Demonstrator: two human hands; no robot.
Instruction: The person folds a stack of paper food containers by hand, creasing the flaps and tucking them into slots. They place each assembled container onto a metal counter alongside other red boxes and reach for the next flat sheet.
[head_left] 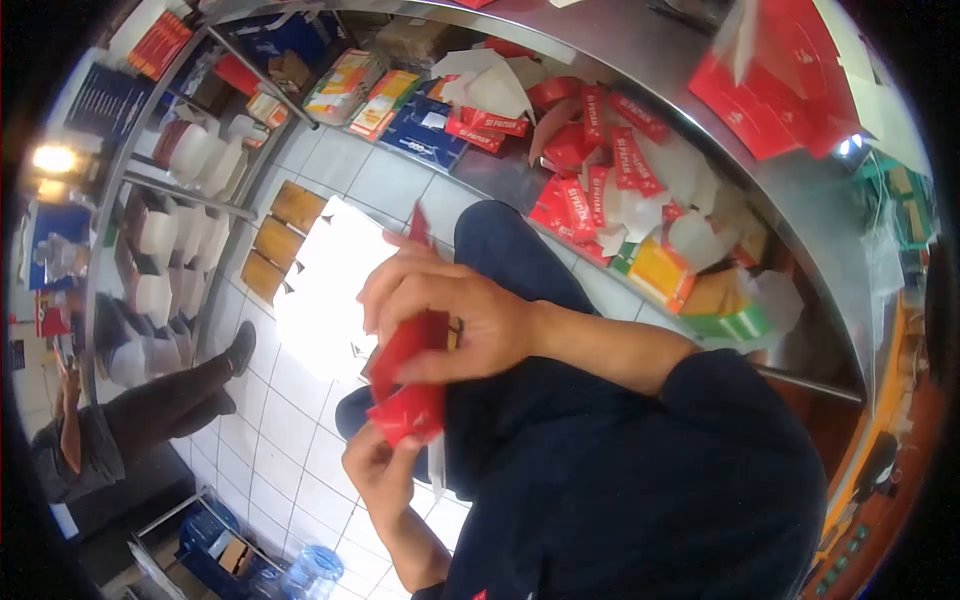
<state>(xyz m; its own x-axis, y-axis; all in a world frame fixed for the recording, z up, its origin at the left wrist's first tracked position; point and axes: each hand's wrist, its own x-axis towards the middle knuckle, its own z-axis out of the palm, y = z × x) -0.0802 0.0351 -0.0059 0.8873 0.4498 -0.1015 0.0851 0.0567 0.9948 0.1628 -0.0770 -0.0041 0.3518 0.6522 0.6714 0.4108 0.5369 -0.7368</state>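
Note:
A red folding carton (408,405) is between my two hands, partly bent into shape and blurred by motion. My right hand (455,315) curls over its upper part, fingers closed on the red card. Below, my left hand (383,470) pinches the carton's lower end between thumb and fingers. A thin red flap (418,224) sticks up behind my right hand's fingers. Just beyond the hands lies a bright white, overexposed surface (325,275), its details washed out. My dark-trousered knees frame the work area.
Many red and white cartons (625,160) fill a low shelf under the steel counter (800,200). Larger red cartons (775,85) lie on the counter. Racks with stacked white containers (165,235) stand left, near another person's leg (175,395). A water bottle (312,572) stands below.

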